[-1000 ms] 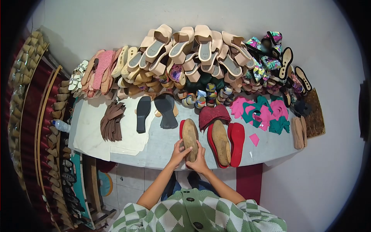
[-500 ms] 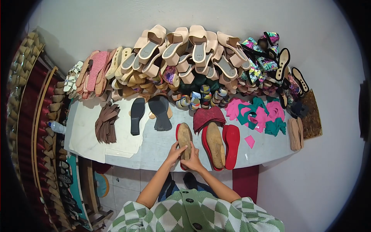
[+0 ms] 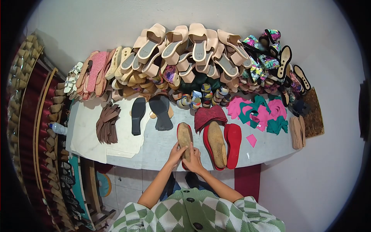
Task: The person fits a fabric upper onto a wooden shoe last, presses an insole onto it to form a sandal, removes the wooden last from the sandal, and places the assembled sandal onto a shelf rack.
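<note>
A wooden shoe last (image 3: 184,132) lies lengthwise on a red sole, whose rim shows around the toe and along the left side. My left hand (image 3: 176,153) is closed around its left side, thumb pressed on top. From the right, my right hand (image 3: 193,158) grips the same last near its heel end, fingers along the edge. Just to the right, a second wooden last (image 3: 216,143) rests on another red sole, with a separate red sole (image 3: 232,145) beside it. Dark red cut pieces (image 3: 209,117) are stacked behind them.
Heeled beige sandals (image 3: 198,42) and other footwear are piled along the wall. Brown strips (image 3: 108,123), black soles (image 3: 160,112) and pink and green scraps (image 3: 257,112) lie on the table (image 3: 162,150). Shelves of lasts (image 3: 54,116) stand at left.
The whole view has shifted slightly. Both hands remain on the last, which sits a little straighter over its red sole, with small finger movements.
</note>
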